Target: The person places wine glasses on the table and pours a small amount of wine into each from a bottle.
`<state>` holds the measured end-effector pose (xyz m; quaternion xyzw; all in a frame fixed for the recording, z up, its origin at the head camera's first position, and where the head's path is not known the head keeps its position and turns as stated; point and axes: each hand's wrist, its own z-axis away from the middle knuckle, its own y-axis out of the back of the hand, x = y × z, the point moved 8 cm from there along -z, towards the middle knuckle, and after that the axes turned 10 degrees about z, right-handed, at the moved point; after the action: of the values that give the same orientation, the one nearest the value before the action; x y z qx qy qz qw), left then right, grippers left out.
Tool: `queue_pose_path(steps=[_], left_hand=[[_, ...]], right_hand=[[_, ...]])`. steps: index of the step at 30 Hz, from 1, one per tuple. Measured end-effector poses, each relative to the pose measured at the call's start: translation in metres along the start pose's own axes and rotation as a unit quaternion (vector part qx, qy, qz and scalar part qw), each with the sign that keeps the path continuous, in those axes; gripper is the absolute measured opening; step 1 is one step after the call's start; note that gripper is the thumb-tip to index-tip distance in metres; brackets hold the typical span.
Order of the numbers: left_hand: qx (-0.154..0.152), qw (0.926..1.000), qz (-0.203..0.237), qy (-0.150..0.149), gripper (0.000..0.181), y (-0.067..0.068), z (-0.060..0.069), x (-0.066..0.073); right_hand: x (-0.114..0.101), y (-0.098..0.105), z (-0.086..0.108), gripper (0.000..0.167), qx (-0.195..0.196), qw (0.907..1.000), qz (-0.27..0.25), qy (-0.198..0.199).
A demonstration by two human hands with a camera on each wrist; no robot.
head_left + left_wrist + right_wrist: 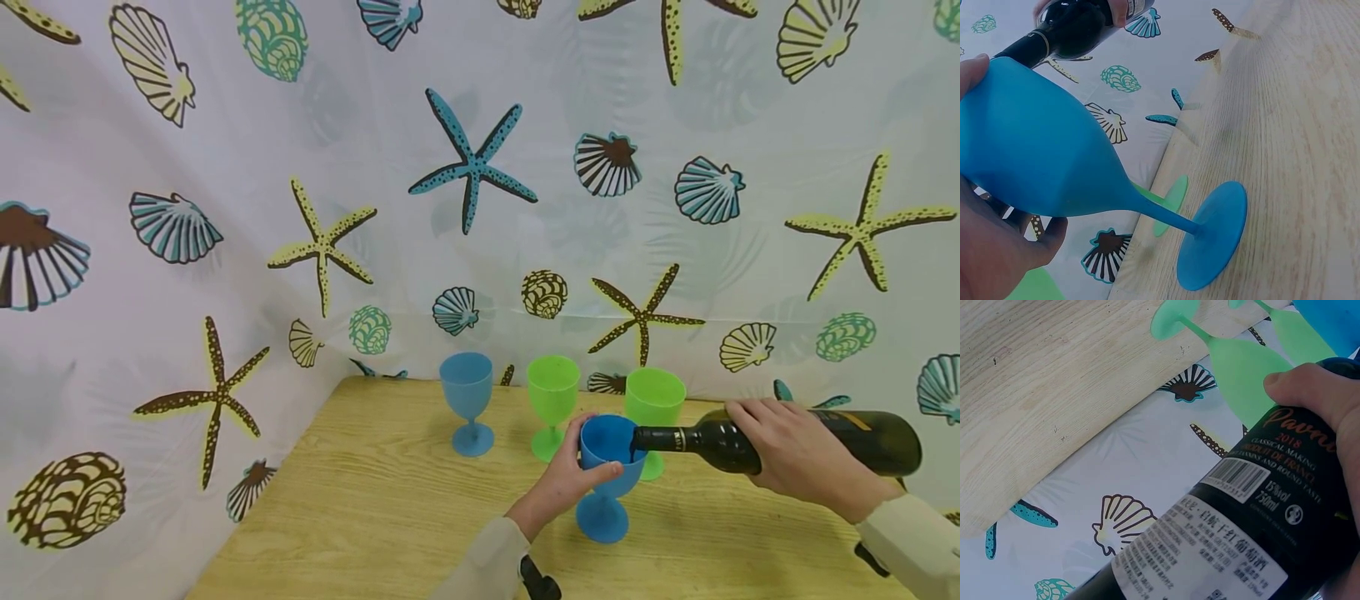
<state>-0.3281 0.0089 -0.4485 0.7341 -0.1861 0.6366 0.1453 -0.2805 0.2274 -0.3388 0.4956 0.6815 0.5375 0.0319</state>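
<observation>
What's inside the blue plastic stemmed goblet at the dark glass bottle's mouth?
In the goblet, the blue inner wall shows, with a thin dark streak, apparently liquid, under the bottle's neck. The near side covers the bottom, so any pooled liquid cannot be seen.

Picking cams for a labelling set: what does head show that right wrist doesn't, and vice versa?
Head only: the left hand gripping the front blue goblet, with the mouth of the wine bottle at its rim.
Right wrist only: the bottle's barcode and white printed label.
Both: the wine bottle, right hand, two green goblets, wooden table, shell-print cloth, and at least part of a blue goblet; which one the wrist view catches is unclear.
</observation>
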Motion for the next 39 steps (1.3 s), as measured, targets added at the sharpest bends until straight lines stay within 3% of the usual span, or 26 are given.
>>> queue_pose_path(steps=[15, 25, 33, 39], left_hand=[[-0.002, 1.0, 0.007, -0.001, 0.077, 0.0006, -0.0002, -0.0002], [-0.007, 0.9999, 0.004, -0.006, 0.079, 0.0009, -0.0011, -0.0001], [0.002, 1.0, -0.002, -0.002, 0.078, 0.0013, -0.0004, 0.0003], [-0.008, 0.9999, 0.002, -0.01, 0.081, 0.0004, 0.0008, 0.0024]], right_hand=[[0.0006, 0.0002, -0.0017, 0.086, 0.001, 1.0, -0.002, -0.001], [0.0009, 0.0003, -0.0038, 0.086, -0.021, 0.9998, -0.002, -0.007], [0.0002, 0.0011, -0.0035, 0.086, -0.014, 0.9999, -0.003, -0.002], [-0.0002, 0.002, -0.0021, 0.089, -0.003, 0.9999, 0.002, 0.011]])
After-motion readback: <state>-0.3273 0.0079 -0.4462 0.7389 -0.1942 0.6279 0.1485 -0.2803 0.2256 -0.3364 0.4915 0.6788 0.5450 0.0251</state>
